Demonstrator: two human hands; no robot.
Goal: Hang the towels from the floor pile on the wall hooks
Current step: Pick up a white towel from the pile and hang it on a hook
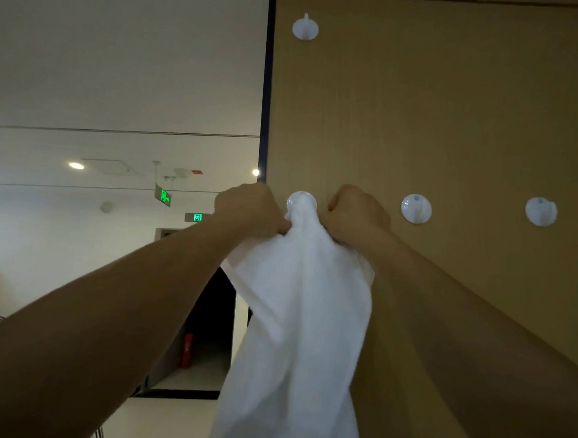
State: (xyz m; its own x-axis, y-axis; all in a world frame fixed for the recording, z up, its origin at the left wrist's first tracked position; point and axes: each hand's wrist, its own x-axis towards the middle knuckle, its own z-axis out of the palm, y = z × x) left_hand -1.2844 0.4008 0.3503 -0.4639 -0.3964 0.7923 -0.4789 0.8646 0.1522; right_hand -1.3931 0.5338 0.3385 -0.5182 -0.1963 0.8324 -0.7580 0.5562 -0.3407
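Note:
A white towel (pixel 296 318) hangs down against the brown wood wall panel (pixel 435 109), its top edge bunched up at a round white wall hook (pixel 301 201). My left hand (pixel 248 212) grips the towel's top just left of that hook. My right hand (pixel 357 215) grips it just right of the hook. Both fists are closed on the cloth. Whether the towel is caught on the hook I cannot tell. The floor pile is out of view.
Two more white hooks (pixel 416 208) (pixel 541 211) sit bare to the right at the same height, and another hook (pixel 305 27) is high above. Left of the panel's dark edge (pixel 267 85) a corridor opens with exit signs (pixel 162 196) and a red fire extinguisher (pixel 186 350).

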